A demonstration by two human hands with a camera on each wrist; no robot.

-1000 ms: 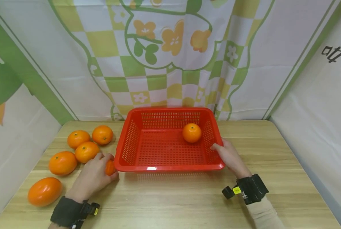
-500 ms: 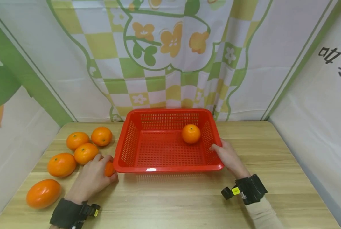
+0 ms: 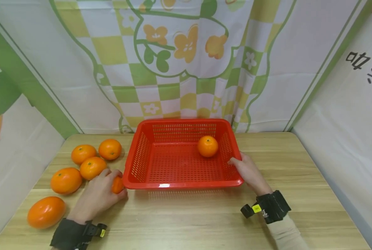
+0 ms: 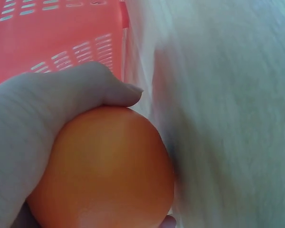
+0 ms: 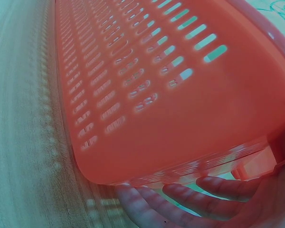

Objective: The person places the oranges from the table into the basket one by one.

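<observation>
My left hand (image 3: 99,194) is curled round an orange (image 4: 109,171) at the left end of a red plastic basket (image 3: 183,184). In the left wrist view the thumb lies over the top of that fruit, with the basket's slotted wall just beyond. My right hand (image 3: 250,172) grips the basket's right rim, thumb on the inside and fingers (image 5: 194,199) against the outer wall. One orange (image 3: 208,146) sits inside the basket toward its right end. Most of the fruit in my left hand is hidden by the hand in the head view.
Several more oranges lie on the wooden table (image 3: 186,222) left of the basket, the nearest orange (image 3: 47,212) by my left wrist. A patterned curtain (image 3: 186,86) hangs right behind the basket. White cloth walls stand at both sides.
The whole head view has shifted slightly. Both hands keep their places on the orange and the basket rim, and the oranges on the table have not moved.
</observation>
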